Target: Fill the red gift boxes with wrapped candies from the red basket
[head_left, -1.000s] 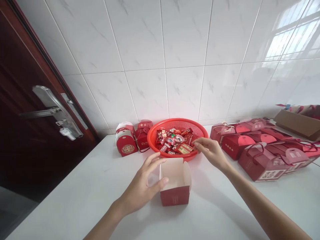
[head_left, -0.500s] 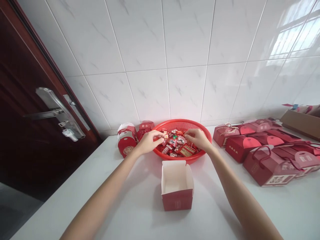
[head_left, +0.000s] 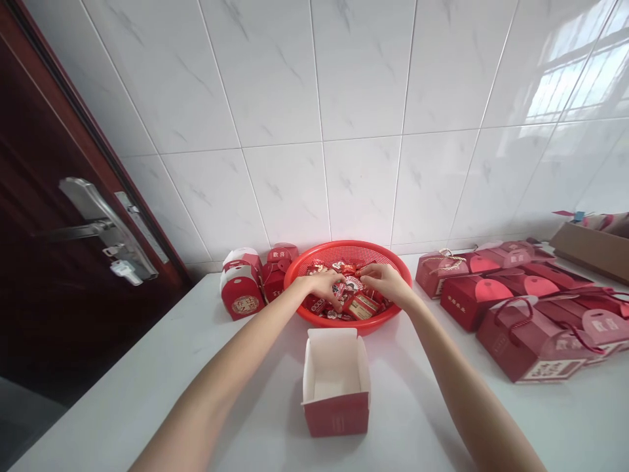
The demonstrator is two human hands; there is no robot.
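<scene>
A round red plastic basket [head_left: 339, 248] holds many wrapped candies [head_left: 362, 306], mostly red. My left hand [head_left: 325, 286] reaches over its left side, thumb and fingers curved around a small wrapped candy. Over the right side of the basket is my right hand [head_left: 382, 280], its thumb and fingertips pinched at the candies; what lies between them is too small to name. Nearer to me, an open red box [head_left: 337, 414] with a white inside stands upright on the white table [head_left: 265, 419], its flaps raised and nothing visible inside.
Closed red gift boxes [head_left: 535, 334] stand in rows at the right, some with cord handles. More red boxes [head_left: 242, 288] stand left of the basket. A cardboard box [head_left: 590, 246] is at the far right. Behind are a tiled wall [head_left: 363, 190] and a dark door [head_left: 44, 196].
My left hand has moved right and down, deeper into the candies. My right hand stays over the basket's right side. The view has shifted slightly.
</scene>
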